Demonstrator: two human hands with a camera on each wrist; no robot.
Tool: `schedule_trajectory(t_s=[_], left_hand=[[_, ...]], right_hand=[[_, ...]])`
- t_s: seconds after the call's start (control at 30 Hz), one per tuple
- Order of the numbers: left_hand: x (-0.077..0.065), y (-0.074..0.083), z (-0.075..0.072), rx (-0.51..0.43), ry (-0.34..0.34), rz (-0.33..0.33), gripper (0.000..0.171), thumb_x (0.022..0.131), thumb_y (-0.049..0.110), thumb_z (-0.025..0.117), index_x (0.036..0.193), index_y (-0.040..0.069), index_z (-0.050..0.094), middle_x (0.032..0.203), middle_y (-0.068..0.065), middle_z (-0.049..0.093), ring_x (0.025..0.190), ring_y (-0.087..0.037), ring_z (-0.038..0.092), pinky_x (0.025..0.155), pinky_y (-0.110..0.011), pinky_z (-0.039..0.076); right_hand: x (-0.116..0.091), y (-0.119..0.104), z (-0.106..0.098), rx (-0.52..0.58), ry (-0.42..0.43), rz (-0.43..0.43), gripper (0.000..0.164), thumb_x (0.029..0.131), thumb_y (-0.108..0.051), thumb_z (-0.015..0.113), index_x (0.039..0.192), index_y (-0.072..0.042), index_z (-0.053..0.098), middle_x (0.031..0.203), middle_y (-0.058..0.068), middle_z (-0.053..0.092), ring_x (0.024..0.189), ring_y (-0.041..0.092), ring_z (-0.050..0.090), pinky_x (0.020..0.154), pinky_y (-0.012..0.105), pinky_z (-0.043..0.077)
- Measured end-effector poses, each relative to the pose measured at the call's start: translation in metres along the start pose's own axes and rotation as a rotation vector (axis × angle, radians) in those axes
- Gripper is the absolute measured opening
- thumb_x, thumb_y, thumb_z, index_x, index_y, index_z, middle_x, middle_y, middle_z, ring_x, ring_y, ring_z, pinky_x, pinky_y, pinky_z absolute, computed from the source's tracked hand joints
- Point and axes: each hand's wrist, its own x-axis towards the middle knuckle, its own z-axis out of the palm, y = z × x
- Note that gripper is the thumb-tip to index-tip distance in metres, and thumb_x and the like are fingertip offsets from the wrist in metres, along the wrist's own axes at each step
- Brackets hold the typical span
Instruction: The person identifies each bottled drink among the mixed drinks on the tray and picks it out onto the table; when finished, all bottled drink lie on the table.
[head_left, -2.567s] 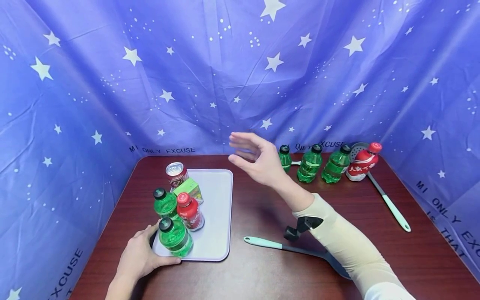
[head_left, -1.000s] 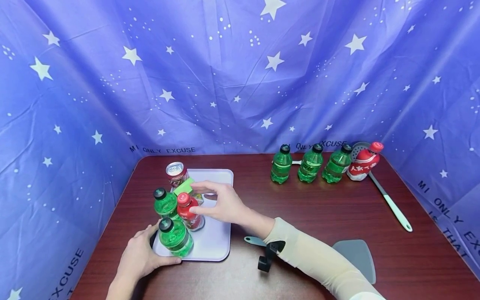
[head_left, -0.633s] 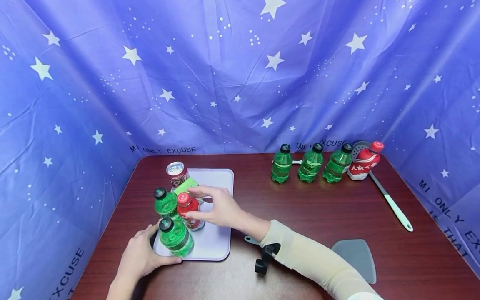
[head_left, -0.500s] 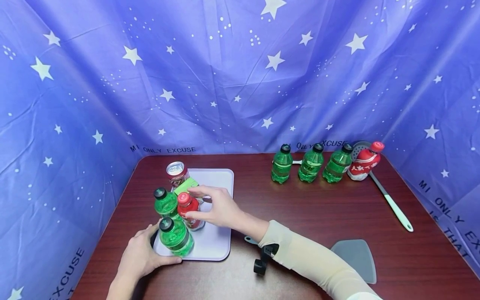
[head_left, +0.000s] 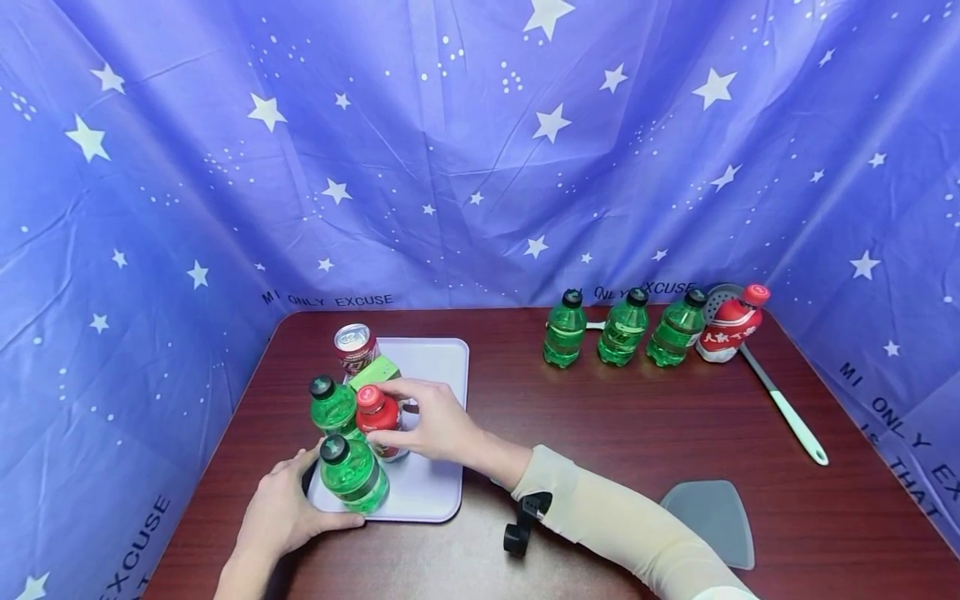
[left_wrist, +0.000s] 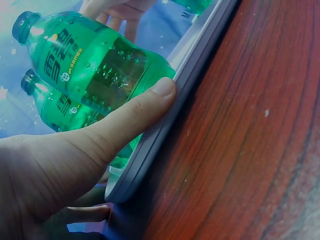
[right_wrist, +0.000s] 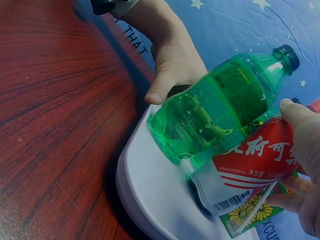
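One red bottle (head_left: 375,417), head view: upright at the left part of the tray (head_left: 431,483), right hand (head_left: 431,422) holding it between thumb and fingers. Left hand (head_left: 279,510) grips the tray's near-left corner. Close around the bottle: near green bottle (head_left: 355,481), far green bottle (head_left: 331,408), green carton (head_left: 378,368). Can (head_left: 355,343) at the tray's far-left corner. Across the worktop (head_left: 510,417), back right: second red bottle (head_left: 726,332); spatula (head_left: 712,521) partly behind the sleeve (head_left: 622,517).

Left wrist: thumb tip at the tray rim, by the near green bottle's base; other fingers partly hidden.

Right wrist: thumb on the red bottle; whether its base touches the tray, cannot tell.
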Motion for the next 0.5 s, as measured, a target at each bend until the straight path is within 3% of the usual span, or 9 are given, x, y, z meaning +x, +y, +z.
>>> schedule_trajectory(t_s=[0.5], left_hand=[[0.0005, 0.0001, 0.0003, -0.001, 0.005, 0.000, 0.137, 0.044, 0.078, 0.096, 0.147, -0.003, 0.058, 0.139, -0.042, 0.061, 0.123, -0.061, 0.062, 0.093, -0.071, 0.056]], right_hand=[[0.0023, 0.0019, 0.0032, -0.037, 0.011, -0.023, 0.060, 0.079, -0.030, 0.097, 0.131, -0.012, 0.073, 0.116, 0.000, 0.080, 0.101, 0.012, 0.076, 0.091, 0.022, 0.061]])
